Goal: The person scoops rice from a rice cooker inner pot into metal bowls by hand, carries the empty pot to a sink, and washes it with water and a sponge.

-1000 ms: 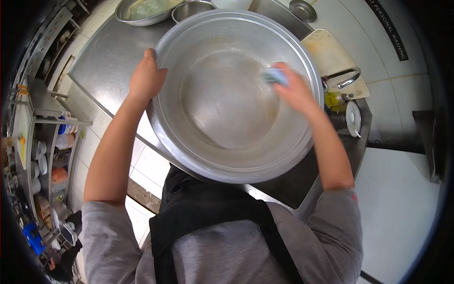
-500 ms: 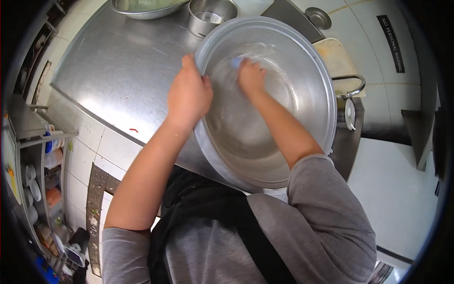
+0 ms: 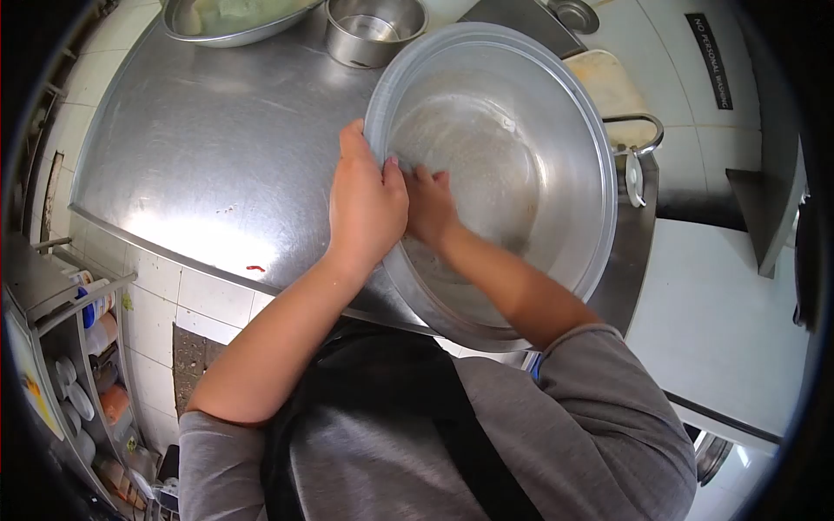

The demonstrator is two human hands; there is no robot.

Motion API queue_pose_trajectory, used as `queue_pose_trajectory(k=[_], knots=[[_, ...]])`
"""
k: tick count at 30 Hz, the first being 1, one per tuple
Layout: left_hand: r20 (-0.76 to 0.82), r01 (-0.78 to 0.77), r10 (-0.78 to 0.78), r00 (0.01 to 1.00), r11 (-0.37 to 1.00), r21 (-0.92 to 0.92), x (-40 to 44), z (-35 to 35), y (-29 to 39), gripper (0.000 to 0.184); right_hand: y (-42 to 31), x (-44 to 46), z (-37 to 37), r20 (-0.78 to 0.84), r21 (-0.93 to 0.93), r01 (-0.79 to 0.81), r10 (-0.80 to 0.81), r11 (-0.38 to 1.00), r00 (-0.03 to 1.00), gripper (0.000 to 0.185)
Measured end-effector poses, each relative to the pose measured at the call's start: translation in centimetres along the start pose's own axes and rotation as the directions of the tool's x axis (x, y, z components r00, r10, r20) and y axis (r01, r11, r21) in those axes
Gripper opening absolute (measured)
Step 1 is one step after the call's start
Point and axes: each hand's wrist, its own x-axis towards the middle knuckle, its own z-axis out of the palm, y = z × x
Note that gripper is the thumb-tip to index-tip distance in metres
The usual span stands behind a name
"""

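A large round metal basin [image 3: 486,156] is tipped up on the steel counter, its mouth turned toward me and its inside wet and shiny. My left hand [image 3: 368,207] is closed around the basin's left rim, thumb on the inner side. Inside the basin, my right hand [image 3: 432,208] presses against the left inner wall, just beside my left hand. Its fingers are curled, and whatever lies under them is hidden now.
Behind the basin are a steel pot [image 3: 373,33] and a wide metal bowl [image 3: 239,30] with pale contents. A curved faucet [image 3: 647,126] stands at the right. A small red scrap [image 3: 255,268] lies near the edge of the steel counter [image 3: 200,139]. Shelves [image 3: 95,347] stand at lower left.
My right hand has slid from the upper inside of the basin down and left along the wall. A small bluish thing at its fingertips no longer shows. My left hand still holds the rim.
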Motion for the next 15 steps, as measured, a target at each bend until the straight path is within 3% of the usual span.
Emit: queue_pose_trajectory(k=[1,2,4,5,7,9,10,12,14,15], knots=[[0.017,0.03,-0.03,0.999,0.999,-0.019,0.1,0.0,0.2,0.039,0.4,0.4,-0.2,-0.021,-0.008,0.034,-0.034,0.999,0.999,0.032],[0.018,0.027,-0.026,0.999,0.999,-0.02,0.2,0.0,0.2,0.039,2.4,3.0,0.4,0.032,0.019,-0.073,0.072,0.997,0.997,0.031],[0.03,0.051,-0.049,0.998,0.996,-0.067,0.1,0.1,0.2,0.038,7.1,8.2,-0.6,0.34,-0.09,-0.369,0.377,0.925,0.861,0.031],[0.032,0.051,-0.049,0.998,0.996,-0.067,0.0,0.1,0.2,0.038,6.9,7.8,-0.5,0.341,-0.091,-0.371,0.378,0.924,0.861,0.031],[0.023,0.024,-0.022,0.999,0.997,-0.076,0.1,0.1,0.3,0.038,6.0,6.0,0.1,0.19,0.012,-0.391,0.382,0.92,0.904,0.031],[0.016,0.011,-0.01,1.0,0.998,-0.064,0.3,0.2,0.0,0.037,1.9,2.4,1.1,0.031,0.04,-0.266,0.265,0.963,0.964,0.024],[0.015,0.008,-0.007,1.0,0.999,-0.05,0.2,0.2,-0.2,0.037,2.1,2.2,1.1,0.032,0.037,-0.27,0.269,0.962,0.963,0.024],[0.04,0.027,-0.025,0.999,0.998,-0.06,0.1,0.0,0.0,0.037,3.0,1.7,0.9,-0.1,0.048,-0.087,0.091,0.995,0.991,0.025],[0.052,0.045,-0.041,0.998,0.997,-0.066,0.1,-0.1,0.2,0.037,7.8,5.4,1.1,0.079,-0.06,-0.291,0.295,0.955,0.952,0.024],[0.041,0.036,-0.033,0.999,0.997,-0.065,0.1,-0.1,0.2,0.037,9.4,6.3,1.3,0.077,-0.058,-0.287,0.291,0.956,0.954,0.024]])
